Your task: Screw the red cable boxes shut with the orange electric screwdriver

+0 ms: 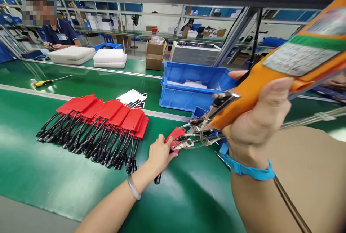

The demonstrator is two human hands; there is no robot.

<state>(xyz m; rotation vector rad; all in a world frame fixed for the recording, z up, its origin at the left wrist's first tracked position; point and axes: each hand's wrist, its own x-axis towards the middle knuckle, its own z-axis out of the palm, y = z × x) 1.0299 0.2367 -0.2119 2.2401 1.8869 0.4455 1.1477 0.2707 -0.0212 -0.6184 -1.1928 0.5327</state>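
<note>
My right hand (pixel 259 117) is wrapped round an orange power screwdriver (pixel 240 96), tilted with its nose down to the left. Thin tubes and metal fittings (pixel 201 128) crowd that nose. Below it, my left hand (pixel 160 153) grips a small red plastic case (pixel 177 135) on the bench, fingers on its left edge. The nose reaches over this case; the fittings hide whether it touches. A black cable connector (pixel 157 179) pokes out under my left wrist. To the left lie several similar red cases (pixel 113 112) in an overlapping row, their black cables (pixel 94 143) pointing towards me.
Behind the tool stands a blue bin (pixel 186 98) holding white sheets. White label sheets (pixel 132 97) and a yellow-handled screwdriver (pixel 43 83) lie further left. Brown cardboard (pixel 310 175) is at the right. Across the bench are white foam blocks (pixel 71 55) and a seated person (pixel 59 33).
</note>
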